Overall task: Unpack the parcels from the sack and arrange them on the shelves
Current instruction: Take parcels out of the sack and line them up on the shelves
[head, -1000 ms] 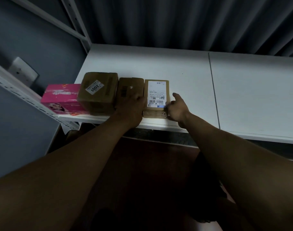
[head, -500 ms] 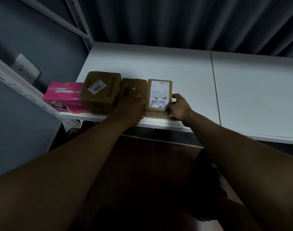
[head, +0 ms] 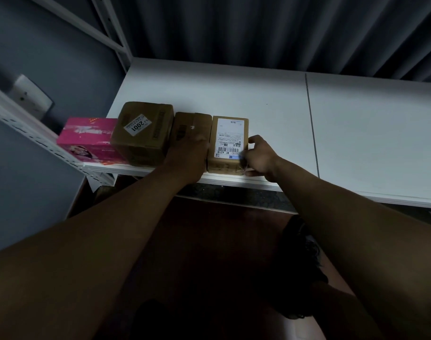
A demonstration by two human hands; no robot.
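Several parcels stand in a row at the front left of a white shelf (head: 234,94): a pink box (head: 87,138), a large brown box with a "2001" sticker (head: 143,131), a small brown box (head: 192,123) and a brown box with a white shipping label (head: 230,136). My left hand (head: 187,158) rests flat on the small brown box and hides its near end. My right hand (head: 258,155) holds the labelled box at its near right corner, fingers curled on the side, thumb under the front edge. That box stands tight against the small one.
The shelf runs on to the right past a seam (head: 312,123). A white perforated upright (head: 38,138) and slanted braces frame the left side. A dark sack (head: 300,253) lies on the reddish floor below. A dark corrugated wall stands behind.
My right hand went from pointing along the labelled box's side to curling round its near corner. The box has closed up against the small brown one. My left hand stayed put.
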